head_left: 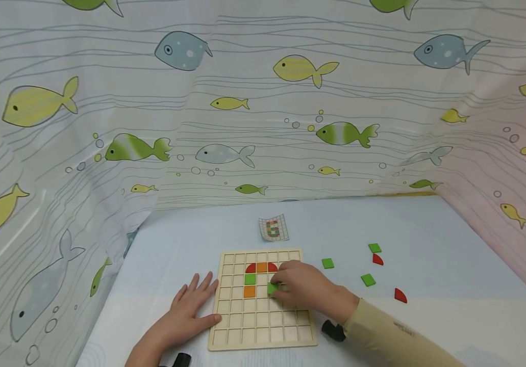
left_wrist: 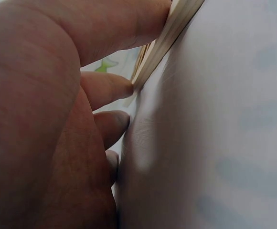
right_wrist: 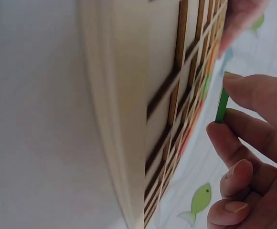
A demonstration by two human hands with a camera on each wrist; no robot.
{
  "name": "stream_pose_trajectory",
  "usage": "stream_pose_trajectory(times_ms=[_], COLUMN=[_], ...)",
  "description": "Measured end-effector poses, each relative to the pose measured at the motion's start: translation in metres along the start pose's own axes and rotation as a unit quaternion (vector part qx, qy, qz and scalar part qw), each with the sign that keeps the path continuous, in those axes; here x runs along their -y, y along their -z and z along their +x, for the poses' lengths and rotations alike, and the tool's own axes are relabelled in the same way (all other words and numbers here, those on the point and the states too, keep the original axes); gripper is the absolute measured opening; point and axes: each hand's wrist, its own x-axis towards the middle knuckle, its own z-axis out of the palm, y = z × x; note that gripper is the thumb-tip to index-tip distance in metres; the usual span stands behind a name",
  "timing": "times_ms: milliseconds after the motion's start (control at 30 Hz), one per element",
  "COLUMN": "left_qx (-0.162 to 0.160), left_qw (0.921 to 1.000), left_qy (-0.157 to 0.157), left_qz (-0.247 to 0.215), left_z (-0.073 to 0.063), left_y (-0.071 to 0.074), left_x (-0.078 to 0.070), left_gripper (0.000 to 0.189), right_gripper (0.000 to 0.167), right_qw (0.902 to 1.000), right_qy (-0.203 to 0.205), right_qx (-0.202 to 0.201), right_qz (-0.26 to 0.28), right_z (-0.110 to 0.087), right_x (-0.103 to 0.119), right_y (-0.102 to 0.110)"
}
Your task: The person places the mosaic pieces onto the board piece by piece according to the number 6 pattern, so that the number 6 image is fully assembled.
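Observation:
A wooden grid board point(head_left: 232, 342) lies flat in front of me. In its upper part sit a red quarter-round tile point(head_left: 251, 268), an orange square point(head_left: 261, 267) and another red quarter-round point(head_left: 272, 267), with a green square point(head_left: 250, 279) and an orange square point(head_left: 249, 291) down the left column. My right hand point(head_left: 308, 285) pinches a green square tile point(right_wrist: 222, 106) between thumb and fingers, over the board, tilted on edge in the right wrist view. With fingers spread, my left hand point(head_left: 182, 313) rests against the board's left edge, thumb and fingertip touching it.
Right of the board lie loose green squares point(head_left: 328, 263) and red quarter-rounds point(head_left: 400, 295). A small paper card point(head_left: 273, 228) printed with a coloured grid pattern lies behind the board. A fish-print curtain point(head_left: 253, 137) encloses the back and sides of the table.

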Motion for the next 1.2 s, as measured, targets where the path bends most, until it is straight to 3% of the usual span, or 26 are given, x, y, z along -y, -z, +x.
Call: stream_pose_trajectory(times_ms=[500,1200], left_qx=[-0.003,-0.004], left_qw=[1.0,1.0], left_qy=[0.005,0.0], left_qz=[0.003,0.003], left_z=[0.001,0.001], left_y=[-0.002,-0.001], left_x=[0.0,-0.001], left_gripper=[0.085,0.084], right_gripper=[0.017,0.026], right_qw=[0.9986,0.998], right_qy=[0.006,0.026], right_qx=[0.052,0.057], right_qz=[-0.002,-0.002], right_z=[0.018,0.019], right_x=[0.007,0.005], right_y=[-0.01,-0.016])
